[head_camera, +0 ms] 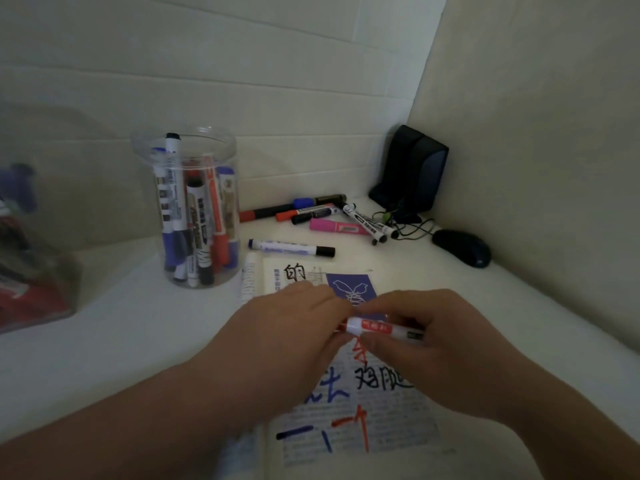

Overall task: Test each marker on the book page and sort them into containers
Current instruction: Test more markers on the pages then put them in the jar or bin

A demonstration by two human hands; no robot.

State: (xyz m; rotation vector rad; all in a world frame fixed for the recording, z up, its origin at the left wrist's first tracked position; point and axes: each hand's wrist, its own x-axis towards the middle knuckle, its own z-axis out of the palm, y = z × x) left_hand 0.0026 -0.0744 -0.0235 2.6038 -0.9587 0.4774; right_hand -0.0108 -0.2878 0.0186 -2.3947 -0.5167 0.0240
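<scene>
Both hands meet over the page (349, 431), low centre of view, sharing one marker (377, 329).
- Marker: white barrel, red label, lies roughly 9-to-3, its 3 o'clock end a touch lower. It sits above the scribbled part of the page; can't tell if it touches the paper.
- Right hand (429, 348): pinches the barrel, thumb under it, the other fingers curled over the top. The dark 3 o'clock end pokes out past the fingers.
- Left hand (291, 327): fingers curled round the red 9 o'clock end, which is mostly hidden under them. Can't tell whether that part is a cap.
- The fingertips of both hands nearly meet above the barrel.

Around the hands:
- Jar (227, 271) at 10 o'clock, clear, upright, full of markers standing in it.
- Loose markers (318, 211) at 12 o'clock, against the wall; a single blue one (291, 247) lies nearer, just beyond the page.
- Blurred second container (31, 271) at 9 o'clock, frame edge.
- Mouse (462, 249) at 2 o'clock.
</scene>
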